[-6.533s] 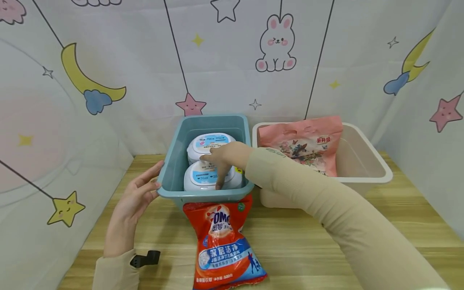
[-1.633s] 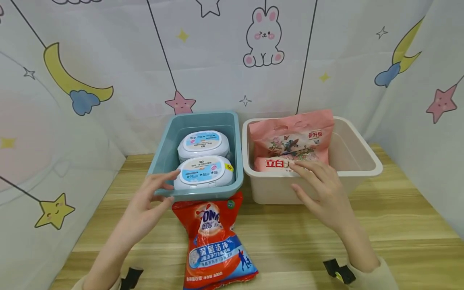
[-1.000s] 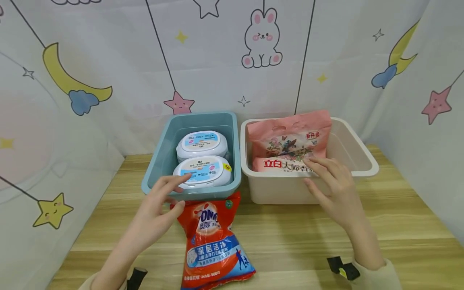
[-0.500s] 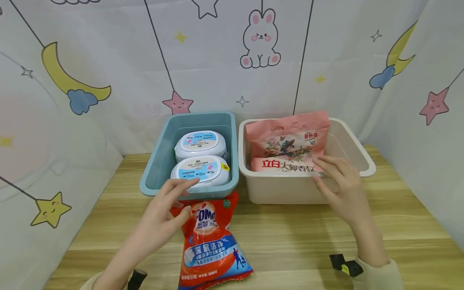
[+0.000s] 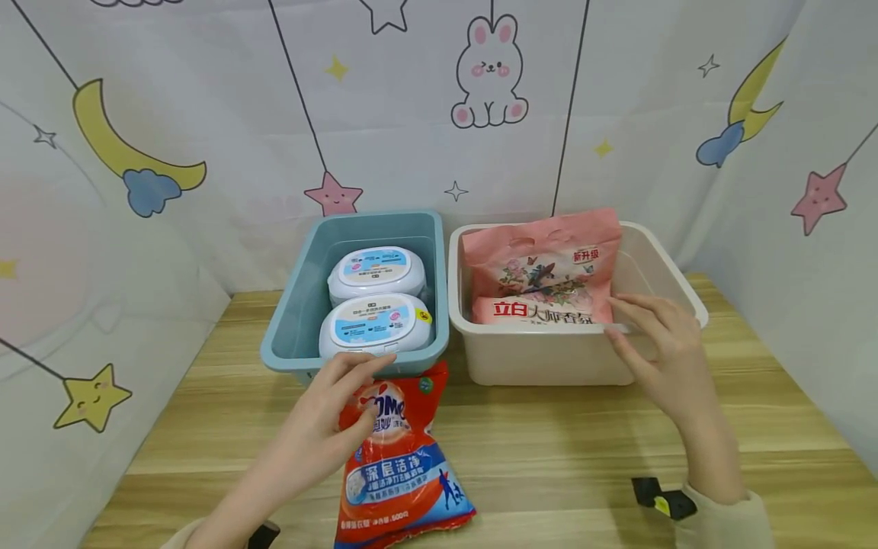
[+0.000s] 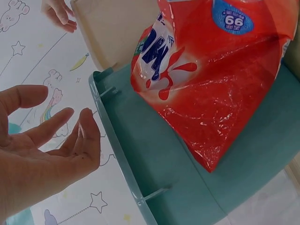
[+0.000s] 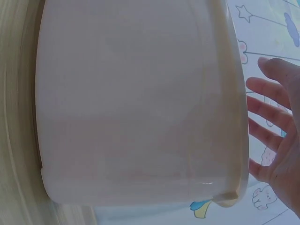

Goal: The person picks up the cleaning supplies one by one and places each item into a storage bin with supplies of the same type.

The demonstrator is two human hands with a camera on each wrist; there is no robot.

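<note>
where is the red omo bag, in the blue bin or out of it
Out. The red OMO bag is in front of the blue bin; the left wrist view shows the bin's outer wall behind it.

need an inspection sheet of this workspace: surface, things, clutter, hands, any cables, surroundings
Surface: wood-grain table
Job's things: blue bin holding two white lidded tubs; beige bin holding a pink 立白 bag; red OMO bag in front of the blue bin
Clutter: nothing seen
Hands: left hand near the red OMO bag, right hand at the beige bin's front; neither holds anything
Cables: nothing seen
Surroundings: white cartoon-print backdrop
</note>
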